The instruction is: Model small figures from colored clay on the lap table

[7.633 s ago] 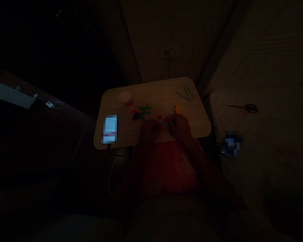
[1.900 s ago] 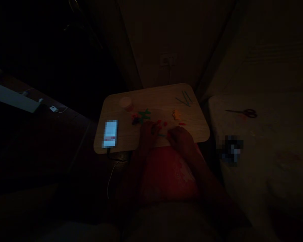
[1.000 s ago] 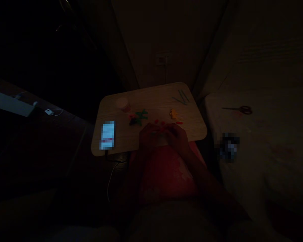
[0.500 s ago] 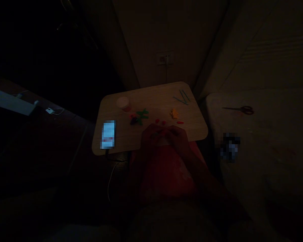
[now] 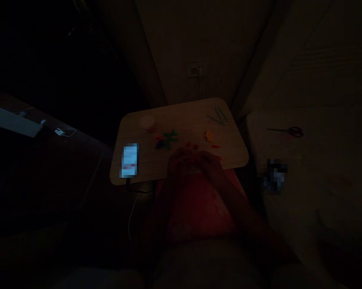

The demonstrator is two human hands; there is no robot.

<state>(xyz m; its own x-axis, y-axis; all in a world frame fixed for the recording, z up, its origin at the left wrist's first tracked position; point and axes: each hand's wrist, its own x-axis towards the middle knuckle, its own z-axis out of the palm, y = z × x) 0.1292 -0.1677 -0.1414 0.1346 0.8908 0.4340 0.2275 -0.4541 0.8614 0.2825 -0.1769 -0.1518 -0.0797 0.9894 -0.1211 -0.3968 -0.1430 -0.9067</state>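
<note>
The desk (image 5: 152,160) in front of you lies in deep dark, and this is the main danger: a wrong touch may not be noticed. Your left hand (image 5: 180,161) and right hand (image 5: 210,163) are close together over its near edge, fingers bent inward; whether they pinch something, I cannot tell. The bright screen (image 5: 129,160) rests near the left corner, with its cord (image 5: 127,182) over the edge, so a pulled cord could drag it down. The cup (image 5: 147,123) stands farther back, where a swinging arm might knock it. The green pieces (image 5: 170,136) look soft, and a sleeve could flatten them. Two red pieces (image 5: 188,144) lie just beyond your fingers and could be pushed away. The smallest, a reddish bit (image 5: 194,158), seems to be between your fingertips; if it slips, it may fall off the edge.
</note>
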